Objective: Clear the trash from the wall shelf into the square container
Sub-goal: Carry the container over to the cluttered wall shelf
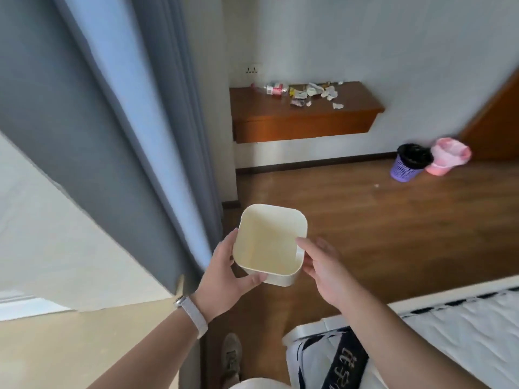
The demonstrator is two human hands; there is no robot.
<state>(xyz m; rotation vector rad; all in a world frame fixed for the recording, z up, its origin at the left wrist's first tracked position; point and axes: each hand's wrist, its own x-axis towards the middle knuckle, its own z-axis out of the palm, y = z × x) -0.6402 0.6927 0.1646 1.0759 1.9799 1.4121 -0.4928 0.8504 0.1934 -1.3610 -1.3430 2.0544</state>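
Note:
I hold a cream square container (292, 220) in front of me, its inside empty. My left hand (224, 272) grips its near-left corner and my right hand (323, 265) grips its right rim. Across the room a brown wall shelf (303, 122) hangs on the white wall. Trash lies on its top: a plastic bottle (273, 89) on its side at the left, crumpled white paper scraps (328, 92) and small wrappers (298, 102) in the middle, one loose paper scrap (337, 105) nearer the front.
A grey-blue curtain (126, 122) hangs close on my left. Wooden floor (365, 220) stretches between me and the shelf. A purple bin (410, 162) and a pink bin (446, 160) stand on the floor right of the shelf. A mattress (449, 332) lies at bottom right.

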